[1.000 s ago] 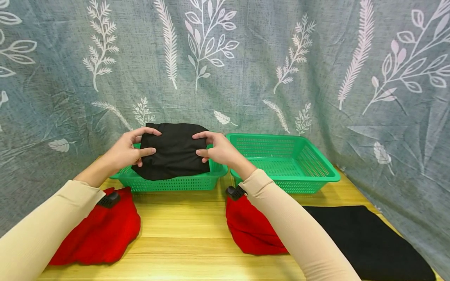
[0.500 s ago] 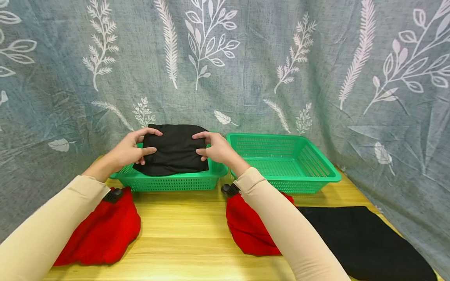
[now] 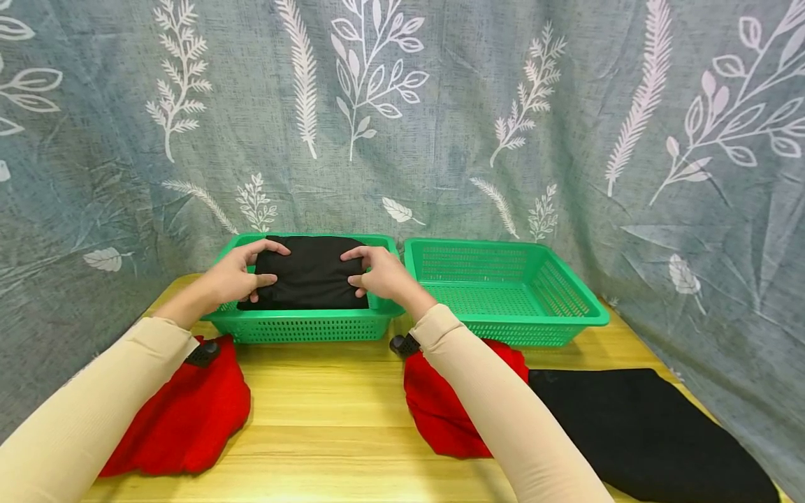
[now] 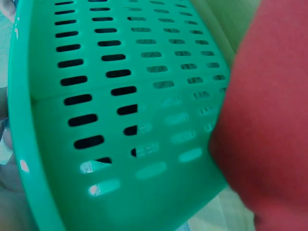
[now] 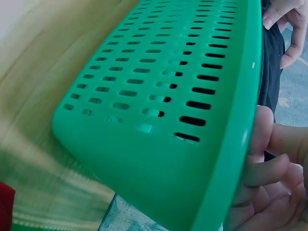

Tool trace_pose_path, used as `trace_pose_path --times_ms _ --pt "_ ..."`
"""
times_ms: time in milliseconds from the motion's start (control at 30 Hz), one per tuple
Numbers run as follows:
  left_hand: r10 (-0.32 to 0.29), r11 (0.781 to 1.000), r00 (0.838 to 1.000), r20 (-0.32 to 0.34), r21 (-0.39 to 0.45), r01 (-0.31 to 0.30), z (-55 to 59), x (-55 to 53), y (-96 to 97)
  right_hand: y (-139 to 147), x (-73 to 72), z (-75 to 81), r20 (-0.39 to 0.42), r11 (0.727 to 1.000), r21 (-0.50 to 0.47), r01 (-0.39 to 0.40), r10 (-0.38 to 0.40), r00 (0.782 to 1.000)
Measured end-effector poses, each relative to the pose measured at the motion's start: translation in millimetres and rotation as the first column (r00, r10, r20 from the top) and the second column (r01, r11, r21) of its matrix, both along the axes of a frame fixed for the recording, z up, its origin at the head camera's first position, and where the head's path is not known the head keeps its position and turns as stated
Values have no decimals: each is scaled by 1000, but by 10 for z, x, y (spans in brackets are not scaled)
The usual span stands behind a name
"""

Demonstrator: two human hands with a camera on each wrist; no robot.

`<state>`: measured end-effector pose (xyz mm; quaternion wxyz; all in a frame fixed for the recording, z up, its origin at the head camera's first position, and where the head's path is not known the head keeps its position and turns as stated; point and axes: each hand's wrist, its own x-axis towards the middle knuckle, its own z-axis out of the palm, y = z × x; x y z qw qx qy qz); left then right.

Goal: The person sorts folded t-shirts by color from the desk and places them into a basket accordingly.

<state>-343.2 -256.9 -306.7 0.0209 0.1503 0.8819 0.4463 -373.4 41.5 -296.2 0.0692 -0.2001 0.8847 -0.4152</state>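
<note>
A folded black cloth (image 3: 311,272) lies level within the left green basket (image 3: 302,327), its near edge just behind the front rim. My left hand (image 3: 235,276) pinches its left side, thumb and fingers on the fabric. On the opposite side my right hand (image 3: 382,274) pinches the cloth the same way. Through the holes of the basket wall (image 4: 159,120) in the left wrist view, dark fabric shows. The right wrist view has the right hand (image 5: 276,178) behind the basket rim, with part of the black cloth (image 5: 272,67) beyond it.
A second green basket (image 3: 503,297) stands to the right. Red cloths lie at the left (image 3: 189,419) and under the right forearm (image 3: 440,412). Another black cloth (image 3: 648,433) is spread flat on the wooden table (image 3: 321,412) at the right. A patterned curtain (image 3: 440,140) hangs behind.
Both hands have lowered the black cloth from above the left basket's rim down into it. Its near edge no longer hangs over the front rim. The other cloths stayed put.
</note>
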Motion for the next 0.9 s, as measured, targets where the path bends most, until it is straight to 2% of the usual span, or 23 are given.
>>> trace_pose_path --times_ms 233,467,567,700,767,900 --pt "-12 1000 999 53 -8 12 -68 -23 16 4 -18 -65 3 999 53 7 -8 1000" --pt "7 999 998 63 -51 -4 -78 -39 16 -45 -31 -88 -31 995 96 19 -16 999" --pt "15 990 999 37 -144 -9 -91 -41 19 -72 -25 -96 -75 985 161 66 -55 996" --pt "41 957 999 -33 -287 -49 -109 -25 28 -93 -28 -108 -180 940 299 163 -112 977" --pt "55 946 997 -61 -317 -71 -110 -15 26 -95 -35 -111 -213 922 335 194 -127 969" --pt "61 942 995 -76 -325 -82 -89 9 24 -79 -25 -119 -212 928 317 195 -131 969"
